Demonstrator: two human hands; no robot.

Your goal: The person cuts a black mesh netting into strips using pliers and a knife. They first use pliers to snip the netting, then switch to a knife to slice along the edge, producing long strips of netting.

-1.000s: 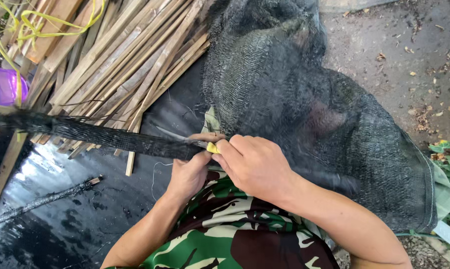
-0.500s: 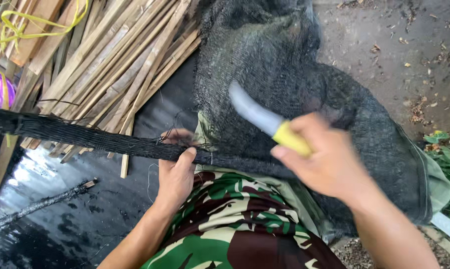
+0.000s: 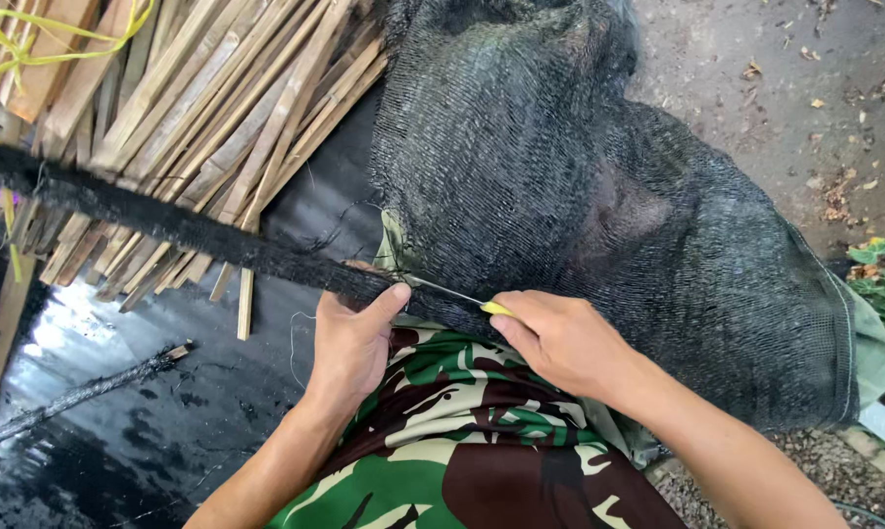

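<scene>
While the left hand (image 3: 349,338) pinches the rolled net (image 3: 197,233), the right hand (image 3: 560,338), raised 0.5 s ago, has dropped back. It grips a yellow-handled knife (image 3: 467,300), blade at the roll, so cutting resumes.

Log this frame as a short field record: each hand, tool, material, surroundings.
left hand: grips the rolled edge of the black netting
right hand: holds a yellow-handled knife, blade against the netting by the left thumb
lap: camouflage cloth
behind: bamboo slats, yellow string
lower left: wet black sheet
</scene>
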